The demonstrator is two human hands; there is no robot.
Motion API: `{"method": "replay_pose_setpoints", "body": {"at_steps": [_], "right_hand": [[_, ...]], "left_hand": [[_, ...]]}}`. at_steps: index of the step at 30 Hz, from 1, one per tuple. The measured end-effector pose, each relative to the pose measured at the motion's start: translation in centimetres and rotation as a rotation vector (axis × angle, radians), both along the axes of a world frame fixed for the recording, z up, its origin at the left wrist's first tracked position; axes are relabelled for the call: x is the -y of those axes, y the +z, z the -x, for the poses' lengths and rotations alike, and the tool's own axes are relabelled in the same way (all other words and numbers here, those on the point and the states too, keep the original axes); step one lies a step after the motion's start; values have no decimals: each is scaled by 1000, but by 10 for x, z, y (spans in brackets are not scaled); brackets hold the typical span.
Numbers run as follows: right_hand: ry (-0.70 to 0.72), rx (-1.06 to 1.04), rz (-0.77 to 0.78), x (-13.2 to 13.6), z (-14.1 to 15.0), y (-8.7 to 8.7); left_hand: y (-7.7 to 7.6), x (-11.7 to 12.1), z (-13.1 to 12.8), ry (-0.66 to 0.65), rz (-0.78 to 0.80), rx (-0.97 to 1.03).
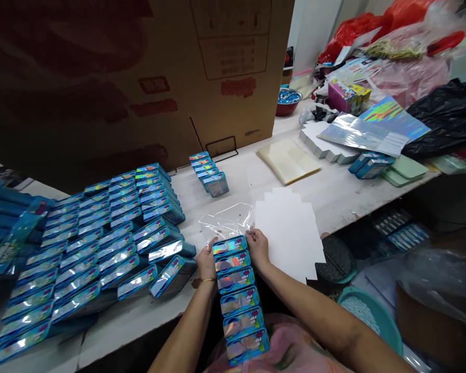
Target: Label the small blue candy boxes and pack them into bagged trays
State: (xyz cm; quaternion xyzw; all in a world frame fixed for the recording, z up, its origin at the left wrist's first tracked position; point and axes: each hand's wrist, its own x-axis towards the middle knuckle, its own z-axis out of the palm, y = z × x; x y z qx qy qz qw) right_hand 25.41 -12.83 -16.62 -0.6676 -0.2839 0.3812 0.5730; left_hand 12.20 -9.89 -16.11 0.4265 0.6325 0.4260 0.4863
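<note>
A row of blue holographic-fronted boxes [238, 292] leans end to end, running from near my body up to the table edge. My left hand [207, 261] and my right hand [257, 247] sit on either side of the row's far end. Both hands appear to pinch the edge of a clear plastic bag [226, 221], which lies crumpled just beyond the row. A die-cut white card sheet [289, 233] lies beside my right hand, and its lower edge passes under that wrist.
Many blue boxes [112, 248] stand in rows at left, with a small group [208, 173] behind them. A large cardboard carton [140, 77] stands at the back. Holographic sheets [373, 127], a stack of card, bags and a bowl lie at the back right. Basins sit below the table at right.
</note>
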Motion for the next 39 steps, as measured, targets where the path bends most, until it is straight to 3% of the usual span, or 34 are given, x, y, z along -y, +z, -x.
{"method": "replay_pose_setpoints", "body": {"at_steps": [4,8,11,13,15,17,19,23,27,34,39], "right_hand": [[92,205,123,9,-11,16],[346,751,241,25,-23,43],[504,1121,369,33,-27,54],[506,1288,380,33,-29,57],[514,1399,289,29,-31,60],[562,1443,177,22,-33,63],[585,1433,160,15,-35,68],[658,1360,258,3,-41,81],[769,1284,115,8,-47,85],[698,1343,214,8,-45,72],[624,1195,264,-6,-44,89]], "left_hand": [[2,10,7,-69,7,-87],[11,24,17,-163,-114,-304],[18,26,21,-343,-198,-484],[23,22,21,-396,-292,-614],[26,16,20,-359,-414,-738],[30,9,18,-325,-521,-821],[34,3,17,-350,-576,-864],[44,-7,14,-396,-538,-882],[54,-16,12,-412,-476,-856],[62,-24,10,-449,-458,-782],[72,-24,12,-467,-520,-824]]}}
